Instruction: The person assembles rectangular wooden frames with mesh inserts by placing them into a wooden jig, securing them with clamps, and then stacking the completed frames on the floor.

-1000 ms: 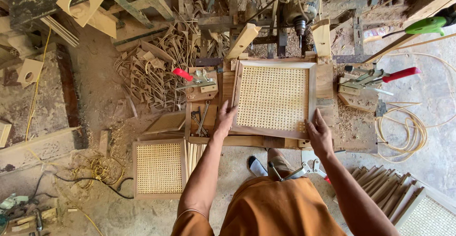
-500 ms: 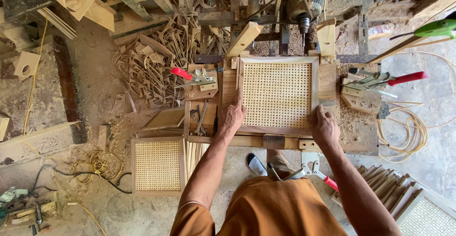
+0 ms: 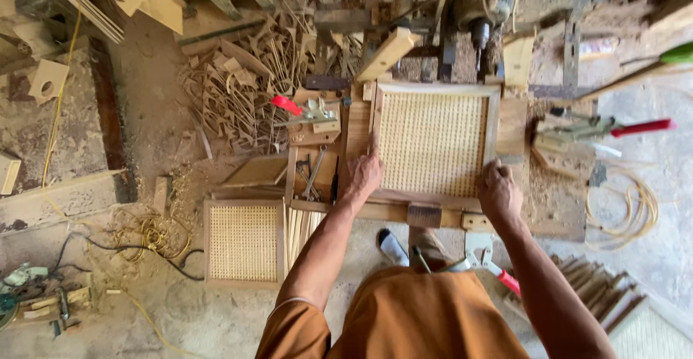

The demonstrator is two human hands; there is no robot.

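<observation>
Panel: square wooden frame (image 3: 435,142) with pale woven cane inside, lying flat on the workbench (image 3: 548,207).
Left hand (image 3: 361,177): grips the panel's near left corner.
Right hand (image 3: 498,191): grips its near right corner.

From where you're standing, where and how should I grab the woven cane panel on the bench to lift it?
Grip the wooden frame of the cane panel, not the weave. It lies flat, so come from the near edge: the left hand already rests at the near left corner and the right hand at the near right corner. The side rails look firm and clear; the woven centre would probably flex.
</observation>
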